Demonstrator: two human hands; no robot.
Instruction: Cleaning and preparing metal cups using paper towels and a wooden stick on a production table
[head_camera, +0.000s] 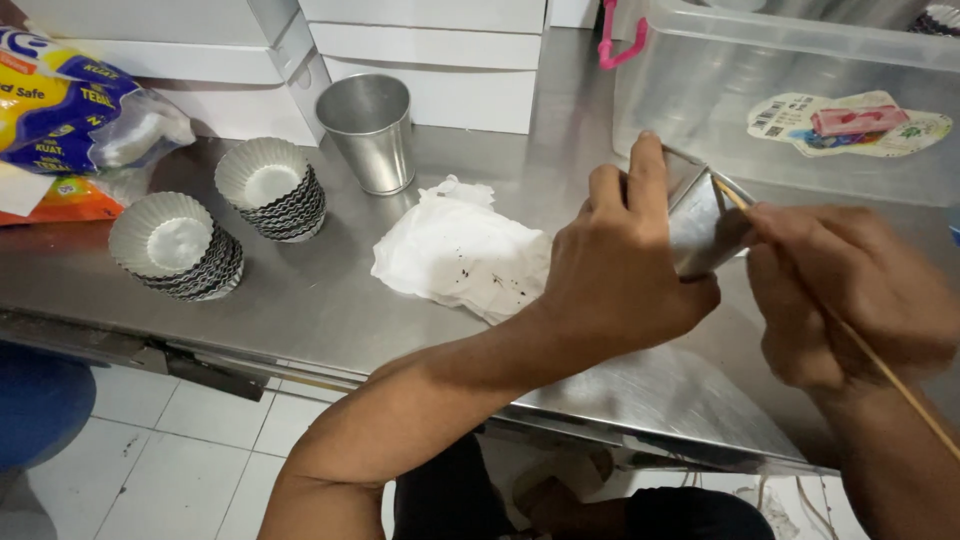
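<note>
My left hand (622, 270) grips a small shiny metal mould cup (700, 225), tilted on its side above the steel table (330, 300). My right hand (850, 295) holds a thin wooden stick (880, 365) whose tip reaches into the cup's mouth; this hand is blurred. A crumpled white cloth (460, 255) with dark specks lies on the table just left of my left hand.
Two stacks of fluted metal moulds (272, 188) (178, 245) sit at the left, a plain metal cup (372, 130) behind them. A clear plastic tub (790, 100) stands at the back right, white boxes (430, 50) along the back, colourful bags (70, 110) at far left.
</note>
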